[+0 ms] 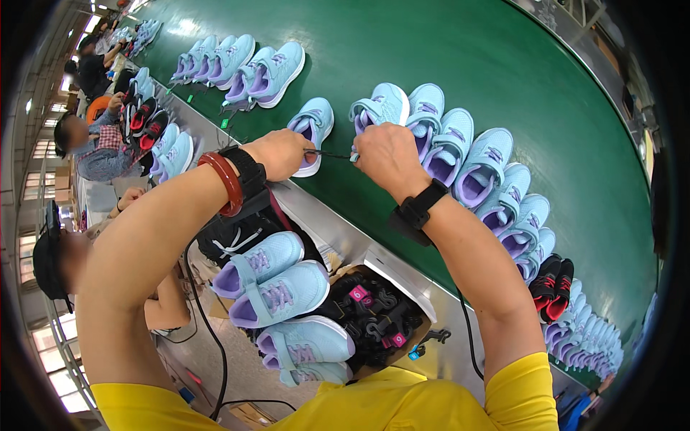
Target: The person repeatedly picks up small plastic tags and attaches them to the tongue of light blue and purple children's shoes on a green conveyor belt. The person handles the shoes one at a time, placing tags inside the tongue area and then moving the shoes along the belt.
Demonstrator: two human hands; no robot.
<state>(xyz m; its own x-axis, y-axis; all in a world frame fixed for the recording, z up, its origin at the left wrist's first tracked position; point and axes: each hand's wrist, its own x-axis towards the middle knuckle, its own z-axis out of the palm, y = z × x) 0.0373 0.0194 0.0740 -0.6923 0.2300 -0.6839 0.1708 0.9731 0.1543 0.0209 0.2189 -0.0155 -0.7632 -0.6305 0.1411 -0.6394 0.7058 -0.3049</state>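
My left hand (282,153) pinches a thin dark cord or tool (329,154) that runs across to my right hand (389,154). My right hand is closed on a light blue and purple child's shoe (381,106) standing on the green conveyor belt (445,50). Another single light blue shoe (313,123) lies just beyond my left hand. A red bangle and a black band sit on my left wrist, a black watch on my right.
A row of light blue shoes (485,172) runs along the belt to the right, ending at black and red shoes (552,286). More pairs (251,70) lie farther up. A box below holds blue shoes (277,287) and black ones (374,316). Other people (97,147) sit at left.
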